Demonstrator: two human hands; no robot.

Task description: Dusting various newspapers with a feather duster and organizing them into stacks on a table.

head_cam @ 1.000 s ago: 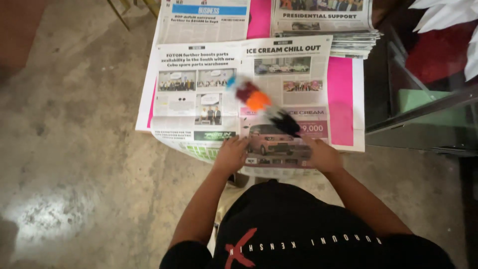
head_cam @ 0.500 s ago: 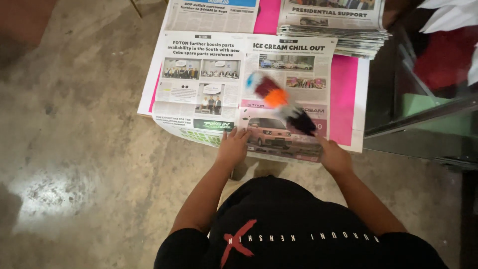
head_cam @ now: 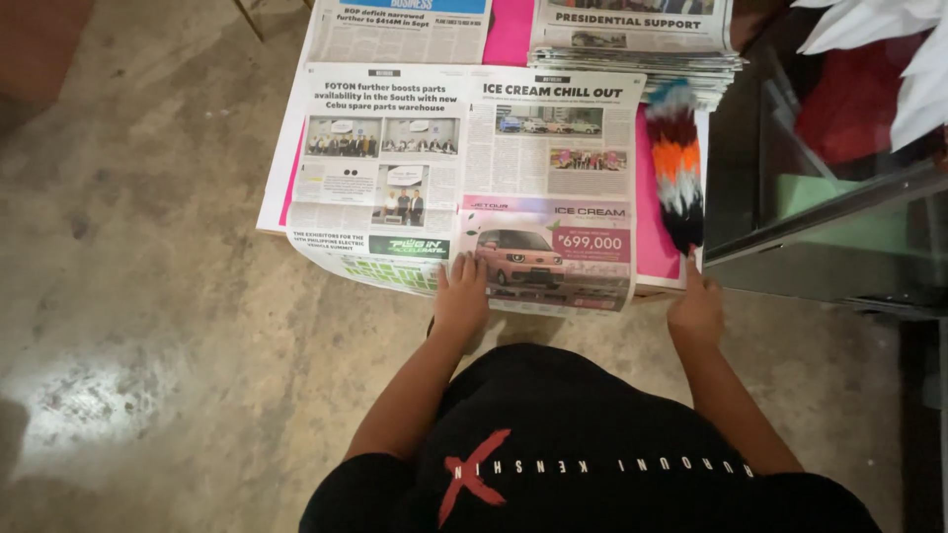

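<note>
1. Here, right hand (head_cam: 695, 312) clenched around the handle of a striped feather duster (head_cam: 677, 163), long axis running from the tabletop's near edge toward its far edge, tip pointing away, along the right edge.
2. Left hand (head_cam: 461, 296) released, flat on the open newspaper (head_cam: 464, 178) at the near edge.

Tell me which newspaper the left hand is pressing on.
The open spread nearest the person, lying on pink paper: the left hand rests on its near edge. The stacked pile and far sheet lie untouched.

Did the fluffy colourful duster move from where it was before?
Yes. The duster has swung right, off the middle of the open newspaper to its right edge, over the pink sheet, held by the right hand.
</note>
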